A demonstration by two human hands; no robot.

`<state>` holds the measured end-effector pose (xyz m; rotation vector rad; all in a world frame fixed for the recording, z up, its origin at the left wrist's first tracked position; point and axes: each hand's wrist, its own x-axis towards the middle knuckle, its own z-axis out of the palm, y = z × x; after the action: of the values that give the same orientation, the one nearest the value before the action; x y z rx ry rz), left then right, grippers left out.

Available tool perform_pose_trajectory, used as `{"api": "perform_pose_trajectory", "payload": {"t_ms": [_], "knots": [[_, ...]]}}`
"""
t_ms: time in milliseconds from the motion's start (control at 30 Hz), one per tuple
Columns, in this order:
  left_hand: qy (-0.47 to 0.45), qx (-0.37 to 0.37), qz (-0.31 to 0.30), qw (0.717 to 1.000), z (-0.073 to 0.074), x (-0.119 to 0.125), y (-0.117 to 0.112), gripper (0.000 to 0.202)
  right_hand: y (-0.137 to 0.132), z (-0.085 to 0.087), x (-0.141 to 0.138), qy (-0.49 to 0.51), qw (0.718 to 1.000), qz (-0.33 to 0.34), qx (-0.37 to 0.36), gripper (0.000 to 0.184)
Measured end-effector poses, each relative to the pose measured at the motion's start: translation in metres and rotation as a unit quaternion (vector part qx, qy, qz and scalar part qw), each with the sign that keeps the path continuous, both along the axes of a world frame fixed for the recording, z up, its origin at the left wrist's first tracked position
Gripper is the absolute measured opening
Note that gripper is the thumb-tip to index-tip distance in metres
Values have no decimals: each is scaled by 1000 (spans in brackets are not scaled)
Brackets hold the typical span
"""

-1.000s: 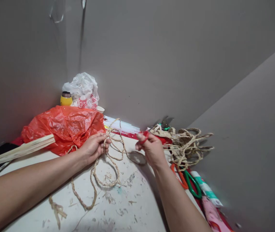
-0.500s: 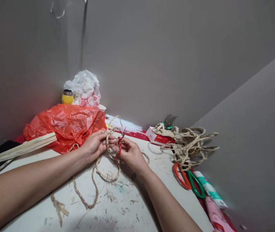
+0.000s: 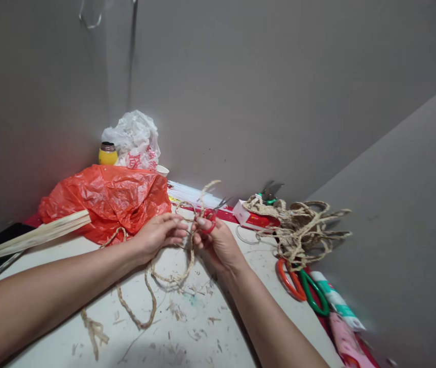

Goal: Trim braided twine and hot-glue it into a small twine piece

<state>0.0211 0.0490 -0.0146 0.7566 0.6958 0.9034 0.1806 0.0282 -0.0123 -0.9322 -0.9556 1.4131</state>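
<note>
My left hand (image 3: 159, 235) pinches a braided straw rope (image 3: 147, 294) that loops down over the white table (image 3: 187, 337) toward me. My right hand (image 3: 217, 240) is closed on small red-handled scissors (image 3: 211, 221), their blades pointing up and right beside the rope's upper loop. The two hands nearly touch above the table. A frayed rope end (image 3: 93, 332) lies near my left forearm.
A red plastic bag (image 3: 106, 199), a white bag (image 3: 134, 139) and a yellow bottle (image 3: 107, 154) sit in the back corner. A tangled pile of braided rope (image 3: 302, 230) lies right, with orange and green scissors (image 3: 302, 286) beside it. Pale sticks (image 3: 30, 239) jut out at left.
My right hand came from the rope pile on the right, carrying the red scissors, and met my left hand at the rope. The rope's upper loop has lifted a little.
</note>
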Motion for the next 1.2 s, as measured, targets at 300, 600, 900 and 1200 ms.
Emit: {"api": "perform_pose_trajectory", "payload": {"t_ms": [300,600,900,1200], "knots": [[23,19,-135,990,-6,1,-12,28,0,4,1,35,998,-43,-2,37],[12,29,-153,988,-7,2,-11,25,6,0,7,-32,992,-120,14,36],[0,-10,-177,984,-6,-1,-7,24,9,-6,11,-107,982,-153,26,32],[-26,-49,-98,994,-10,1,-2,11,11,-10,21,-177,975,-132,-21,41]]}}
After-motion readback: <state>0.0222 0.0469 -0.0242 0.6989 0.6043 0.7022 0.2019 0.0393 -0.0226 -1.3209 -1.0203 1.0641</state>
